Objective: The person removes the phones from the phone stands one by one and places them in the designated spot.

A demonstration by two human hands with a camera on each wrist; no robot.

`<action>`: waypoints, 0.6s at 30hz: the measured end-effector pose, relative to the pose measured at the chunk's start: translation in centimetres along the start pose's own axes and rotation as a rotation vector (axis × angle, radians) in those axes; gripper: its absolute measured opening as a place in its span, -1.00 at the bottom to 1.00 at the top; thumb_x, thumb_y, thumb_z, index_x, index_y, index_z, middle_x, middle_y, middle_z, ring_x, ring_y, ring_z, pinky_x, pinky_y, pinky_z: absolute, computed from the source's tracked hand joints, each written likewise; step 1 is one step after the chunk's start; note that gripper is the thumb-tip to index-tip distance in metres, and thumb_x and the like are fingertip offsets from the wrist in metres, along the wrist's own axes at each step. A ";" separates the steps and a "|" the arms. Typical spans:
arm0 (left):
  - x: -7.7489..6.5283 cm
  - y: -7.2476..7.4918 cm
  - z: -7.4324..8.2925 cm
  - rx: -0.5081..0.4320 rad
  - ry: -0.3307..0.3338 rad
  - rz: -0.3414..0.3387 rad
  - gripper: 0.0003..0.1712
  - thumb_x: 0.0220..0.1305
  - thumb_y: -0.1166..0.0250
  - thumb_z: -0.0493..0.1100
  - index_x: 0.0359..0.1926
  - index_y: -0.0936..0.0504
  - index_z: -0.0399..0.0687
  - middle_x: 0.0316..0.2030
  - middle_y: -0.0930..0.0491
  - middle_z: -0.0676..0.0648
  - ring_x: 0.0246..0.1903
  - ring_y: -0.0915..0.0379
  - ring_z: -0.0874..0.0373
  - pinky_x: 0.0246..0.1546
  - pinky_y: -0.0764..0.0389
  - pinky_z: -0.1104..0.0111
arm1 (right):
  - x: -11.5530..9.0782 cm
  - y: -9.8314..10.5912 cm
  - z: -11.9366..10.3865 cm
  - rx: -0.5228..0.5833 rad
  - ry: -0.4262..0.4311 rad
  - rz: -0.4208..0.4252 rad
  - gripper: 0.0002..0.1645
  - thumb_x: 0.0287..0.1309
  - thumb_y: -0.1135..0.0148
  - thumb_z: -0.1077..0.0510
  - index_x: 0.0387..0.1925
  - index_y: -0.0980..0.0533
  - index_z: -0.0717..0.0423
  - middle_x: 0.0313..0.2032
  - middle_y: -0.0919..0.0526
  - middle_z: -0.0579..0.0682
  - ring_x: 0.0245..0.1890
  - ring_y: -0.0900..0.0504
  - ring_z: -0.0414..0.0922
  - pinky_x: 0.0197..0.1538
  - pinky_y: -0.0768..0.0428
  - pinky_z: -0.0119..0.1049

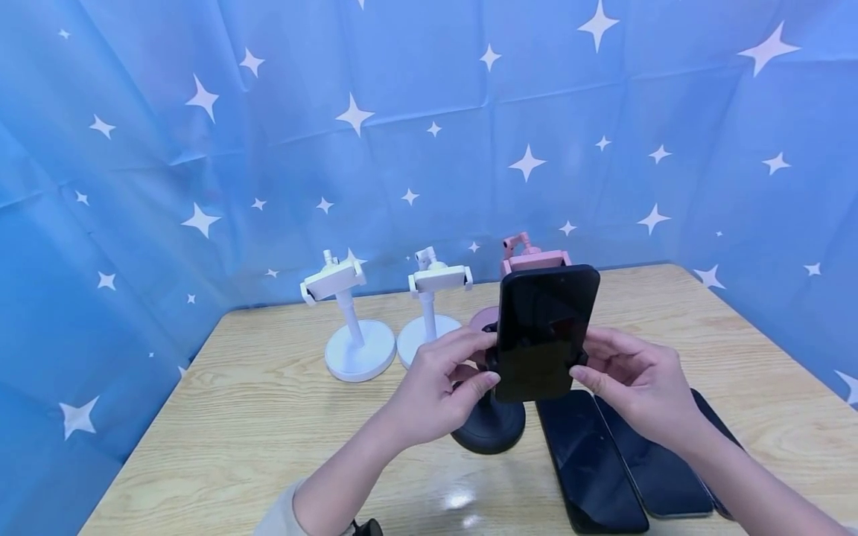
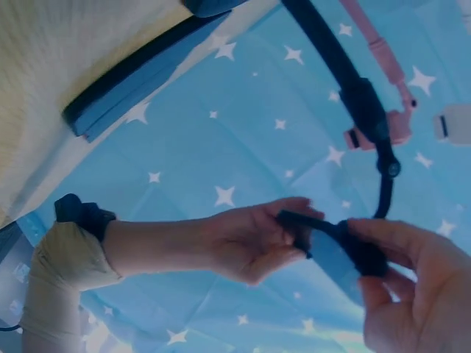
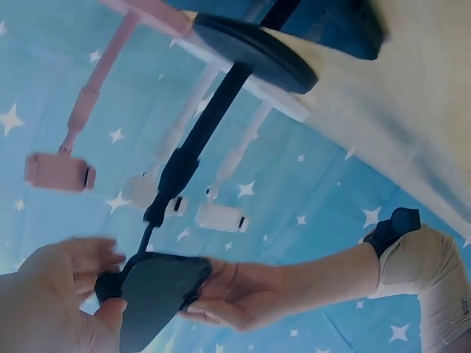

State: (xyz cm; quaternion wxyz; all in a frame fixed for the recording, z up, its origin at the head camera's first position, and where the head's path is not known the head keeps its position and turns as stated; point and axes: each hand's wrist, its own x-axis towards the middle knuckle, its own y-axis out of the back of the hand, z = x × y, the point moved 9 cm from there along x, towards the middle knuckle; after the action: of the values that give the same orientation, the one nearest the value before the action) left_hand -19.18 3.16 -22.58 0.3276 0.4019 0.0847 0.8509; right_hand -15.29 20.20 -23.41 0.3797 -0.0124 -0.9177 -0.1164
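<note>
A black smartphone [image 1: 546,327] stands nearly upright in the clamp of a black phone stand [image 1: 488,432], its dark screen towards me. At the phone's left edge my left hand [image 1: 445,380] pinches the clamp's side arm between thumb and fingers. My right hand [image 1: 637,380] does likewise at the right edge, its thumb in front and its fingers partly hidden behind. In the left wrist view the stand's clamp [image 2: 364,254] lies between the left fingers. The right wrist view shows the stand's black pole [image 3: 202,125] and round base [image 3: 257,51].
Two white phone stands [image 1: 360,351] [image 1: 429,281] stand at the back of the wooden table [image 1: 268,402]. Behind the smartphone is a pink stand [image 1: 536,260], partly covered. Several dark phones [image 1: 593,461] lie flat at the right, under my right forearm. A blue star-patterned curtain [image 1: 402,149] hangs behind.
</note>
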 end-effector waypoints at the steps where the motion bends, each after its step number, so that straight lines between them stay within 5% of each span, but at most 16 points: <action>1: 0.1 0.1 0.0 0.009 -0.002 -0.008 -0.64 0.09 -0.18 -0.49 -0.03 -0.50 -0.44 -0.14 -0.51 -0.26 -0.27 -0.53 0.04 -0.31 -0.60 0.45 | 0.2 -0.1 -0.3 0.028 0.011 -0.010 -0.37 -0.14 -0.11 0.68 0.05 -0.46 0.30 -0.14 -0.65 -0.11 -0.22 -0.63 -0.29 -0.19 -0.53 -0.57; 5: 0.6 0.6 -0.4 0.063 -0.002 -0.029 -0.54 0.02 -0.30 -0.40 0.02 -0.49 -0.37 -0.09 -0.45 -0.19 -0.19 -0.46 0.10 -0.22 -0.58 0.42 | 1.3 -0.4 -2.2 -0.085 0.010 -0.015 -0.19 -0.11 -0.10 0.65 0.26 -0.20 0.30 0.12 -0.45 0.00 0.04 -0.49 -0.29 -0.08 -0.48 -0.58; 8: 1.2 1.0 -1.0 0.108 0.025 -0.051 -0.42 -0.03 -0.37 -0.30 0.09 -0.46 -0.27 0.04 -0.36 -0.15 -0.01 -0.35 0.09 -0.04 -0.50 0.29 | 2.1 -0.4 -3.1 -0.342 0.011 0.001 0.05 -0.14 -0.31 0.46 0.37 -0.03 0.09 0.30 -0.17 -0.02 0.19 -0.33 -0.22 -0.09 -0.51 -0.52; 12: 2.1 0.6 -2.3 0.094 0.084 -0.161 -0.37 -0.04 -0.39 -0.23 0.13 -0.45 -0.14 0.14 -0.32 -0.05 0.13 -0.22 0.17 0.06 -0.40 0.18 | 3.5 -2.2 -5.0 -0.625 0.096 0.012 0.27 -0.35 -0.54 0.14 0.39 0.01 -0.09 0.38 0.07 -0.04 0.33 -0.10 -0.01 -0.09 -0.56 -0.05; 15: 2.7 -0.4 -3.0 0.015 0.091 -0.272 -0.41 0.00 -0.36 -0.24 0.12 -0.44 -0.12 0.11 -0.39 -0.01 0.08 -0.26 0.24 0.01 -0.45 0.25 | 4.6 -4.5 -7.1 -0.787 0.142 0.014 0.08 -0.17 -0.41 -0.15 0.37 -0.07 -0.17 0.38 0.07 0.08 0.33 -0.05 0.12 -0.11 -0.43 0.25; 18: 3.2 -1.3 -3.2 -0.048 0.054 -0.347 -0.51 0.02 -0.33 -0.25 0.03 -0.47 -0.14 -0.05 -0.50 -0.02 -0.07 -0.37 0.27 -0.09 -0.50 0.37 | 5.3 -5.8 -8.1 -0.871 0.156 0.028 -0.12 0.03 -0.06 -0.39 0.32 -0.14 -0.14 0.31 -0.02 0.29 0.27 -0.09 0.26 -0.10 -0.36 0.32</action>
State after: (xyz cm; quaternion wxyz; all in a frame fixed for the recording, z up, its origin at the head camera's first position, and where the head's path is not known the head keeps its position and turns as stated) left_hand -22.36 6.53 -23.22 0.4764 0.3503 0.1414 0.7939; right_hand -14.13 12.37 -15.38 0.4087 -0.1748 -0.7513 -0.4878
